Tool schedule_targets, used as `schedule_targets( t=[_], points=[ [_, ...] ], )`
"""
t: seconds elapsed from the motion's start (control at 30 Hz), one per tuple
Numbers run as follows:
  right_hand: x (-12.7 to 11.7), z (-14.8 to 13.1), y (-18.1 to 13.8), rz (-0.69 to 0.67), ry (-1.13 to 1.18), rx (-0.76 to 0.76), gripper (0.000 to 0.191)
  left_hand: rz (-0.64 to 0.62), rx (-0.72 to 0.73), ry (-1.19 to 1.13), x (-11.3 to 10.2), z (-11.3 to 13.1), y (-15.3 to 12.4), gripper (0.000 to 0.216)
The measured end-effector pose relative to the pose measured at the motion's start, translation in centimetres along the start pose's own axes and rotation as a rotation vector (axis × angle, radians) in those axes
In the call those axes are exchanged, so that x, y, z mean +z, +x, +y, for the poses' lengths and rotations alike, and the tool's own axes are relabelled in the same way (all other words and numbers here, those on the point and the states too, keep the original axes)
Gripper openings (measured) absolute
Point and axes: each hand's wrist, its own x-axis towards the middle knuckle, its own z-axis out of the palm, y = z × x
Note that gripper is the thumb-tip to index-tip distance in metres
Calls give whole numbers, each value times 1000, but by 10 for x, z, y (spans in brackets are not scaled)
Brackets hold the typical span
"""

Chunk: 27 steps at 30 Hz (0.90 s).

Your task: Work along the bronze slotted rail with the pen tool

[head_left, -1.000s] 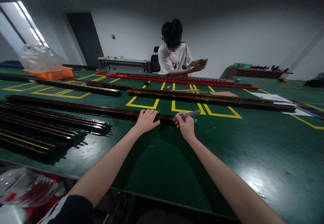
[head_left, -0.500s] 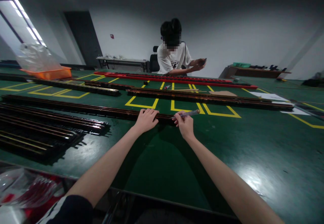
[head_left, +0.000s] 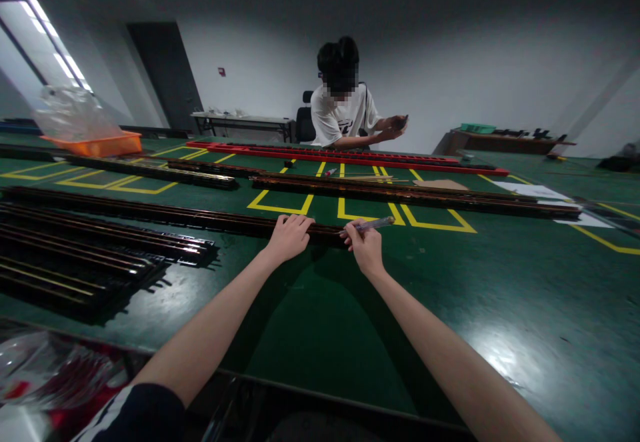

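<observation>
A long dark strip with copper-coloured lines (head_left: 220, 219) lies across the green table (head_left: 310, 335). Near its right end, my left hand (head_left: 289, 237) is closed over it, fingers draped across the far side. In my right hand (head_left: 367, 247) is a slim screwdriver-like tool with a clear handle (head_left: 377, 224), pinched between thumb and fingers. The handle slants up to the right, and its thin tip points left at the strip's end. Whether the tip touches the strip is too small to tell.
More dark strips (head_left: 100, 252) lie at the left. Another bundle (head_left: 415, 195) and a long red rail (head_left: 340, 156) lie beyond my hands. An orange tray (head_left: 95, 145) holds plastic bags. Across the table a person (head_left: 345, 119) in a white shirt holds a small dark object.
</observation>
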Motion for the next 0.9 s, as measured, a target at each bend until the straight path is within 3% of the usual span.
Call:
schedule_targets(
  t=[0.57,0.9],
  points=[
    [1,1,1,49,2,13,34,17,14,11,1,0,0,43],
    [-1,-1,0,47,-14,11,39,16,17,13,-1,0,-1,42]
  ],
)
